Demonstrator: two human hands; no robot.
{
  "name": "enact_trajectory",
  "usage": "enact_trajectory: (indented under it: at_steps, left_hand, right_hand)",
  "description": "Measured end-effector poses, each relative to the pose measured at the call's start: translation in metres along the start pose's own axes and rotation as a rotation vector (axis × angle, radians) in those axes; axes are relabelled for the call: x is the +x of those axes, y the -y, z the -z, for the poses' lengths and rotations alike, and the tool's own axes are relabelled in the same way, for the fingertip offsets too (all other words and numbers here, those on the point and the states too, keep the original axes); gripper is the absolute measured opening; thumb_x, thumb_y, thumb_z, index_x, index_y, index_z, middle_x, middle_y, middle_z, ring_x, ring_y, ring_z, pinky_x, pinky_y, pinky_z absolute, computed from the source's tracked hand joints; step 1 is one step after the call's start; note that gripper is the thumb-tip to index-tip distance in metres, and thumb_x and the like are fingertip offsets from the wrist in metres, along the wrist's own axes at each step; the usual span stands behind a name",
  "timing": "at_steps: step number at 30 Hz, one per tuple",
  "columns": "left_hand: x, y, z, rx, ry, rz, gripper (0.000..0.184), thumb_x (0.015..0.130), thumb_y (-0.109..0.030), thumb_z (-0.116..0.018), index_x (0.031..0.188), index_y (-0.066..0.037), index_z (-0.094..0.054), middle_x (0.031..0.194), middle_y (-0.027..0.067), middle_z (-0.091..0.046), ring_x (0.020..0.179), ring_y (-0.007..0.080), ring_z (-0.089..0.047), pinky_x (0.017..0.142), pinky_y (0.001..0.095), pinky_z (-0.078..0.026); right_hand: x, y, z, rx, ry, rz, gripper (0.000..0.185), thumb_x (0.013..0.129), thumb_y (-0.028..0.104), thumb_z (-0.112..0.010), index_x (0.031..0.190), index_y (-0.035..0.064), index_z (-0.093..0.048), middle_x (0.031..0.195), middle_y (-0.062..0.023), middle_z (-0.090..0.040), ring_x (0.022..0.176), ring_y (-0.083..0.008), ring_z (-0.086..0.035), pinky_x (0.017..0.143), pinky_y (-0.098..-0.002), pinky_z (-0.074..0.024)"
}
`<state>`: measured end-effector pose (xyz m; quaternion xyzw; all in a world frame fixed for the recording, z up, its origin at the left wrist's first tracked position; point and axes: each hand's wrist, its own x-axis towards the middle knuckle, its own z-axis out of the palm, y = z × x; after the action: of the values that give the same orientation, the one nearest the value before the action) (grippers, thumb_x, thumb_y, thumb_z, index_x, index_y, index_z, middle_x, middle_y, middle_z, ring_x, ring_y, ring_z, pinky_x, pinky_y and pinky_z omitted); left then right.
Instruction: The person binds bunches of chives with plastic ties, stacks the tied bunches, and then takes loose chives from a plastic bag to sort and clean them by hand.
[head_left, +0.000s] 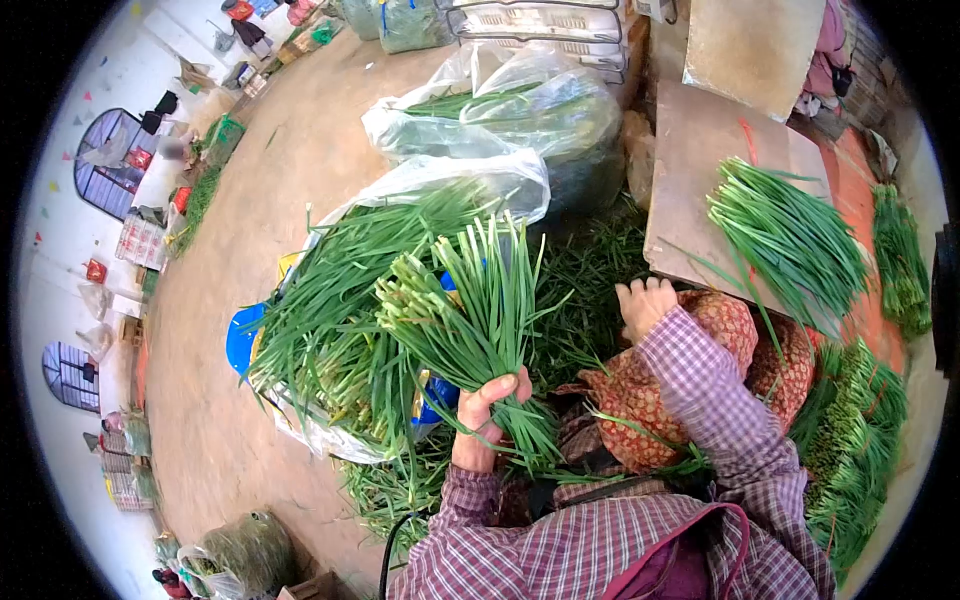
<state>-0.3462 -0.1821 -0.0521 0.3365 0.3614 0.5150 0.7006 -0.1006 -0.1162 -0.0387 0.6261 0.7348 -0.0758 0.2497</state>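
Observation:
My left hand (490, 412) is closed around the lower leafy part of a bunch of garlic chives (470, 300), whose pale cut ends fan upward. Just behind it a large heap of loose garlic chives (340, 290) spills from an open clear plastic bag (510, 180). My right hand (648, 305) is beside the near left corner of a flat board (690, 200), fingers loosely bent and apart, with nothing visible in them. On that board lies another bunch of chives (790, 235), with a red tie (750, 145) near it.
Tied bunches of greens (855, 450) are stacked at the right. A red patterned cloth (660, 400) covers my lap. Dark leaf scraps (590, 280) lie on the ground below the board. A second filled plastic bag (540, 110) stands farther back. Brown floor (240, 330) stretches left.

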Motion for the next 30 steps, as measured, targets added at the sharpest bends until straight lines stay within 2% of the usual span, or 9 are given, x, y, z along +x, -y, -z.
enact_trajectory:
  at_steps: [2, 8, 13, 16, 19, 22, 23, 26, 30]
  left_hand:
    - [0.003, -0.003, 0.000, -0.051, 0.119, -0.077, 0.033, 0.070, -0.024, -0.072, 0.090, 0.000, -0.059, 0.065, 0.0081, -0.056, 0.057, 0.0183, -0.053, 0.052, 0.0298, -0.042]
    - [0.015, 0.007, -0.030, -0.344, 0.160, 0.063, 0.034, 0.067, -0.025, -0.070, 0.085, 0.000, -0.055, 0.075, 0.0074, -0.052, 0.067, 0.0219, -0.054, 0.058, 0.0315, -0.043]
    - [0.015, 0.014, -0.012, -0.232, 0.108, 0.134, 0.031, 0.069, -0.022, -0.069, 0.086, 0.000, -0.056, 0.076, 0.0079, -0.056, 0.068, 0.0227, -0.055, 0.062, 0.0329, -0.047]
    - [0.014, 0.020, -0.002, -0.342, 0.000, 0.179, 0.029, 0.071, -0.021, -0.068, 0.088, 0.001, -0.057, 0.077, 0.0072, -0.056, 0.067, 0.0224, -0.055, 0.063, 0.0336, -0.049]
    - [0.011, 0.016, -0.002, -0.380, 0.090, 0.102, 0.033, 0.071, -0.019, -0.068, 0.095, 0.001, -0.056, 0.077, 0.0064, -0.056, 0.063, 0.0190, -0.053, 0.058, 0.0331, -0.044]
    - [0.011, 0.010, -0.006, -0.330, 0.149, 0.018, 0.036, 0.071, -0.019, -0.068, 0.097, 0.001, -0.055, 0.073, 0.0054, -0.054, 0.057, 0.0163, -0.049, 0.053, 0.0326, -0.038]
    - [0.010, 0.010, -0.008, -0.300, 0.160, 0.017, 0.036, 0.071, -0.020, -0.068, 0.096, 0.001, -0.055, 0.071, 0.0052, -0.053, 0.055, 0.0165, -0.048, 0.053, 0.0328, -0.038]
    - [0.007, 0.011, -0.009, -0.261, 0.193, 0.027, 0.035, 0.070, -0.021, -0.069, 0.095, 0.001, -0.056, 0.069, 0.0054, -0.051, 0.052, 0.0171, -0.047, 0.052, 0.0333, -0.039]
    - [0.005, 0.010, -0.016, -0.089, 0.209, 0.007, 0.034, 0.072, -0.021, -0.069, 0.093, 0.002, -0.059, 0.067, 0.0087, -0.057, 0.056, 0.0177, -0.052, 0.054, 0.0321, -0.041]
  right_hand:
    - [-0.013, 0.000, -0.010, 0.703, -0.026, 0.206, 0.062, 0.088, 0.030, -0.062, 0.141, 0.0088, -0.037, 0.120, -0.0167, -0.061, 0.104, -0.0312, -0.062, 0.097, -0.0419, -0.0482]
    - [-0.023, 0.052, -0.008, 1.409, 0.020, 0.833, 0.060, 0.083, 0.002, -0.054, 0.140, 0.0026, -0.035, 0.114, -0.0134, -0.059, 0.112, -0.0257, -0.057, 0.095, -0.0356, -0.0438]
    - [-0.050, 0.034, -0.004, 1.242, -0.120, 0.817, 0.056, 0.082, 0.010, -0.058, 0.136, 0.0061, -0.042, 0.120, -0.0194, -0.056, 0.116, -0.0287, -0.054, 0.096, -0.0348, -0.0433]
    - [-0.066, 0.005, 0.014, 1.364, -0.224, 0.905, 0.026, 0.088, 0.019, -0.060, 0.103, -0.0022, -0.063, 0.095, -0.0144, -0.069, 0.082, -0.0220, -0.068, 0.076, -0.0329, -0.0539]
    - [-0.071, -0.039, 0.024, 1.793, 0.083, 0.531, 0.027, 0.091, 0.026, -0.061, 0.087, 0.0005, -0.068, 0.080, -0.0082, -0.070, 0.057, -0.0124, -0.065, 0.053, -0.0259, -0.0522]
    - [-0.036, -0.045, 0.005, 1.219, -0.476, 0.205, 0.057, 0.083, 0.032, -0.071, 0.128, 0.0022, -0.052, 0.106, -0.0171, -0.067, 0.095, -0.0237, -0.066, 0.081, -0.0372, -0.0533]
    - [-0.030, -0.043, 0.004, 1.217, -0.485, 0.207, 0.057, 0.083, 0.032, -0.071, 0.128, 0.0022, -0.052, 0.106, -0.0171, -0.067, 0.095, -0.0237, -0.066, 0.081, -0.0372, -0.0533]
    - [-0.014, -0.032, 0.010, 1.733, -0.139, 0.525, 0.109, 0.078, 0.041, -0.076, 0.151, 0.0095, -0.003, 0.147, -0.0289, -0.028, 0.135, -0.0368, -0.033, 0.107, -0.0460, -0.0343]
    - [0.007, -0.006, 0.015, 2.061, -0.016, 0.754, 0.107, 0.080, 0.045, -0.073, 0.151, 0.0046, -0.003, 0.146, -0.0255, -0.032, 0.136, -0.0304, -0.032, 0.112, -0.0453, -0.0259]
